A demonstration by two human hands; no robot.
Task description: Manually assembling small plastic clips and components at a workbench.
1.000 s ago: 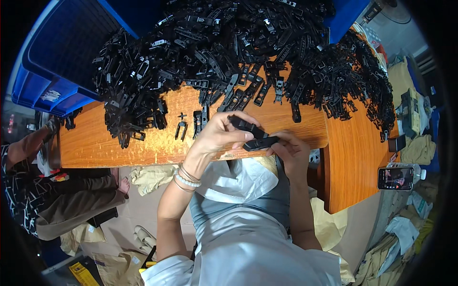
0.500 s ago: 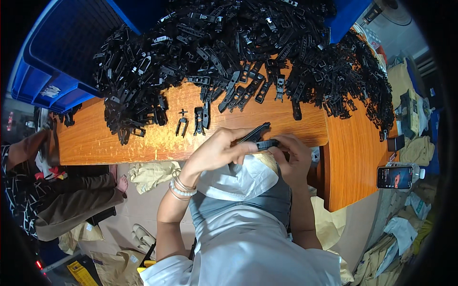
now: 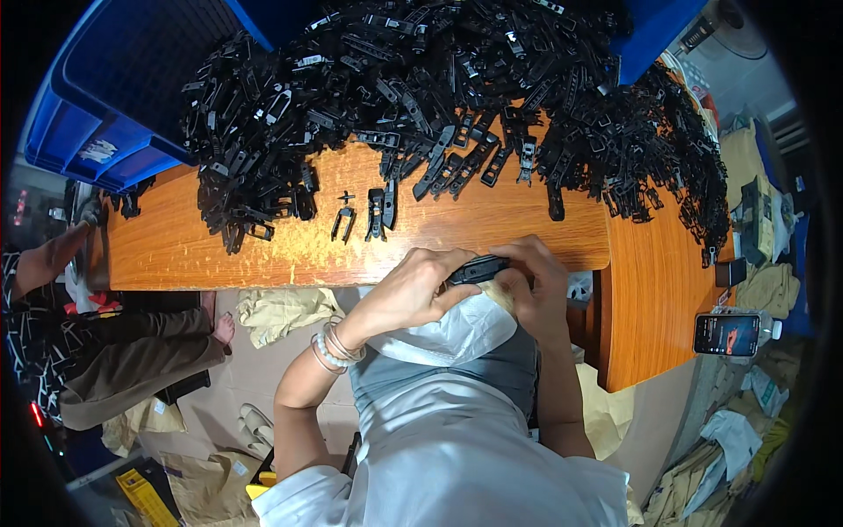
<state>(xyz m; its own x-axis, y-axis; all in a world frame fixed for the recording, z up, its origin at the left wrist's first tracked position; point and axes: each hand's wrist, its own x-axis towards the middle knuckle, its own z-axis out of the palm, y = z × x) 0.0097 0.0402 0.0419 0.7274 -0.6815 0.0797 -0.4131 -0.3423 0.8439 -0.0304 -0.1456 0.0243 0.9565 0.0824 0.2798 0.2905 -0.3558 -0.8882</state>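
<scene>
Between both hands, just in front of the table's near edge, is an elongated black plastic part (image 3: 477, 270). My left hand (image 3: 414, 288) pinches its left end between thumb and fingers. My right hand (image 3: 534, 279) has its fingers closed around the right end, hiding part of it. A white cloth (image 3: 452, 329) lies on my lap beneath. Loose on the table, ahead of my left hand, are a small forked black piece (image 3: 343, 224) and a pair of longer black parts (image 3: 378, 211) lying side by side.
A big heap of black plastic parts (image 3: 395, 97) covers the back of the wooden table (image 3: 307, 268). Blue crates (image 3: 114, 132) stand at the far left. At right, a phone (image 3: 727, 335) leans by a bottle. Another person's arm (image 3: 53, 250) and legs are on the left.
Two black pieces showed at an angle to each other in my hands; now they appear together as one part. The hands have drawn nearer together, and the view has shifted slightly.
</scene>
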